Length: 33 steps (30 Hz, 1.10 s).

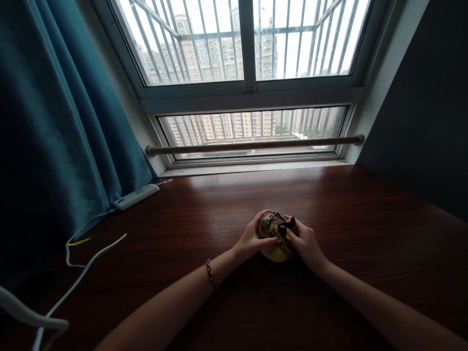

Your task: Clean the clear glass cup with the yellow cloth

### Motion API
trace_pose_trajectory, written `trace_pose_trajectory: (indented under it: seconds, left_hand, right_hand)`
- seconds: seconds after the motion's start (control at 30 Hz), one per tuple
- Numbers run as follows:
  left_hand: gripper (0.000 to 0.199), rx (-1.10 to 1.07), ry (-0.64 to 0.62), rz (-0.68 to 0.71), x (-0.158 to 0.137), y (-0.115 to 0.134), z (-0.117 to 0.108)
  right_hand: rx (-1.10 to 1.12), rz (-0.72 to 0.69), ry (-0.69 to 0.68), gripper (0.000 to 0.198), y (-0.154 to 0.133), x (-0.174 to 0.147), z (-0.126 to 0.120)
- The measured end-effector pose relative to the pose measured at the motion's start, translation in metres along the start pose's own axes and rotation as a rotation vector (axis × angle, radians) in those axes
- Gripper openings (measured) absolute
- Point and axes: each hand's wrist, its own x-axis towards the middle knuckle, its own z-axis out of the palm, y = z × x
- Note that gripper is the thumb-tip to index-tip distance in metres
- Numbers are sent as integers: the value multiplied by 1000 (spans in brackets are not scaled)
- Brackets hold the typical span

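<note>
Cupping, with left hand (251, 237), the left side of one small yellow item (277, 253), thumb across the front, other fingers wrapped partly out of sight behind. Pinching, with right hand (306, 242), a curved black strip (286, 228) at the item's upper right, between thumb and fingers; cannot tell the exact fingertip contact. Bearing crinkled silvery-grey material (265, 224) on the item's upper left. Situated between the two palms, over the near-middle of a dark reddish-brown table (329, 195); cannot tell whether resting on the wood or raised slightly. Worn at left wrist: one beaded bracelet (211, 275).

Listed at left of table: one long pale device (136, 196) beside a blue curtain (84, 122); one white cable (87, 265), bent and loose-ended; one yellow strip (79, 241), lying near the cable. Listed beyond: one horizontal rail (252, 145) before a window (249, 90), with barred railings and tall buildings outside.
</note>
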Motion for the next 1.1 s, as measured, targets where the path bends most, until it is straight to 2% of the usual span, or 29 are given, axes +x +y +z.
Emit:
trace_pose_trajectory:
  seconds: [0.13, 0.27, 0.4, 0.57, 0.67, 0.73, 0.83, 0.9, 1.1]
  left_hand:
    - [78, 159, -67, 36, -3, 5, -1]
    - [76, 339, -87, 89, -4, 6, -2]
    - [69, 217, -30, 3, -2, 0, -4]
    - [63, 0, -5, -85, 2, -8, -6]
    - [64, -28, -23, -62, 5, -7, -4]
    - [76, -12, -67, -20, 4, -5, -2]
    - [103, 107, -85, 23, 0, -5, 2]
    - [111, 205, -47, 52, -3, -5, 3]
    - [89, 491, 52, 223, -7, -6, 4]
  right_hand:
    - [4, -1, -59, 45, 0, 2, 0]
    - [-24, -33, -31, 37, -6, -2, 2]
    - [-97, -5, 38, 29, -8, -4, 5]
    - [-121, 45, 49, 28, -1, -3, 6]
    - [-117, 52, 50, 29, 1, -2, 5]
    - [-122, 38, 53, 29, 2, -2, 5]
    - [-117, 14, 56, 31, 1, -3, 4]
    - [-107, 5, 50, 31, -1, -3, 3]
    - [-53, 31, 10, 37, -5, -1, -1]
